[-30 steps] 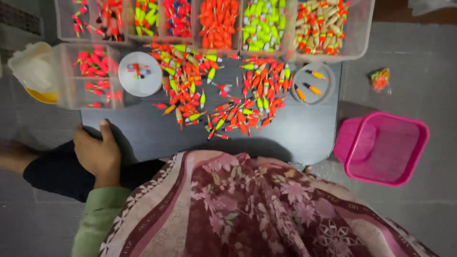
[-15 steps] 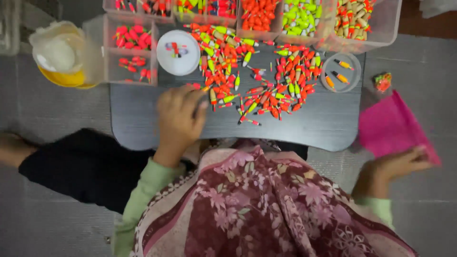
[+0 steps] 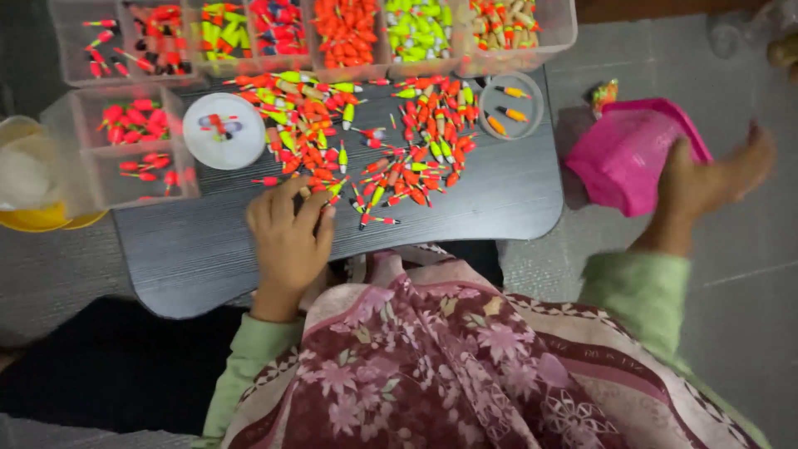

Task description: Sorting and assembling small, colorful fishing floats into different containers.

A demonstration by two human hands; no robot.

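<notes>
**Sorting floats: trays part-filled, big heap left on the table**

Your left hand (image 3: 287, 241) is flat on the dark table (image 3: 499, 191), fingers (image 3: 278, 199) spread a little and curled over the near edge of the loose pile of fishing floats (image 3: 366, 141). Can't tell if you've actually pinched one under the fingertips; they cover the spot.

Your right hand (image 3: 706, 179) is off to the side, well apart from the pile, gripping the pink basket (image 3: 623, 150) by its rim. The basket is tilted up on edge, off the table, thumb side toward you, fingers wrapped behind it. It's blurred, so I can't see inside.

Progress, as I judge it: the clear compartment tray (image 3: 332, 37) beyond your left fingertips already holds colour-grouped lots: orange, yellow-green, red, mixed. The smaller clear box (image 3: 133, 145), left of your left fingers, has red ones in two sections. The white lid (image 3: 223, 130), just past your left fingers, holds only a couple of pcs; the clear round dish (image 3: 511, 104) holds a few orange ones.

Left to do: most of it. The mixed red, green and orange heap lies unsorted btwn the lid and the dish, approx the middle of the table.
</notes>
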